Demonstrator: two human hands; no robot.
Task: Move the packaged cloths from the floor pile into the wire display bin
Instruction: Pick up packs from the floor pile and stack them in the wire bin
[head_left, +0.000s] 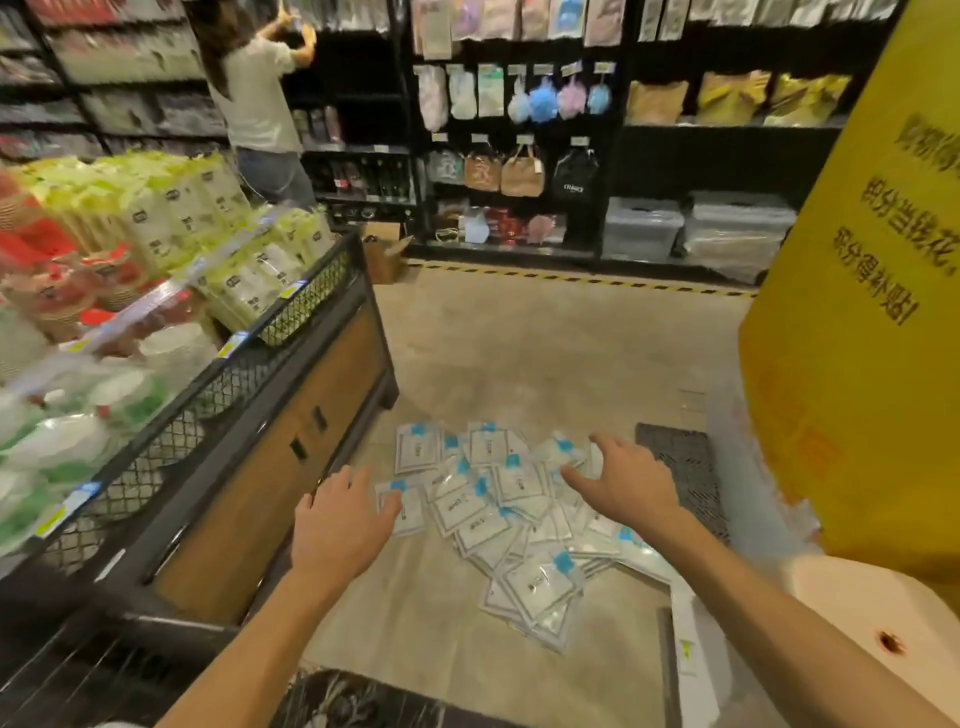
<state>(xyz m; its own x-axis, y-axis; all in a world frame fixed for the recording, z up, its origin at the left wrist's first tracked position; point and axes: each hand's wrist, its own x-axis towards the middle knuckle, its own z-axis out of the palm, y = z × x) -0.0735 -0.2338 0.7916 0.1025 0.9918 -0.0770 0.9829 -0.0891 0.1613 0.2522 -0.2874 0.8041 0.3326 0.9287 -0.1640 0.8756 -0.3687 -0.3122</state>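
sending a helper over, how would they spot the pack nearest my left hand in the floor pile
Start at the wooden counter topped by the wire bin; on the floor beside it lies the pile of packs. The one wanted sits alone at the pile's left edge, under the left hand's fingertips, flat, blue tab up.

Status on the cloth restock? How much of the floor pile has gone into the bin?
Done: nothing that the view can confirm; the wire display bin holds packaged goods, but none clearly match the cloths. In hand: nothing yet. The left hand and right hand reach over the pile of packaged cloths with fingers spread, holding nothing. Left: the pile on the floor looks large, so nearly the whole job remains.
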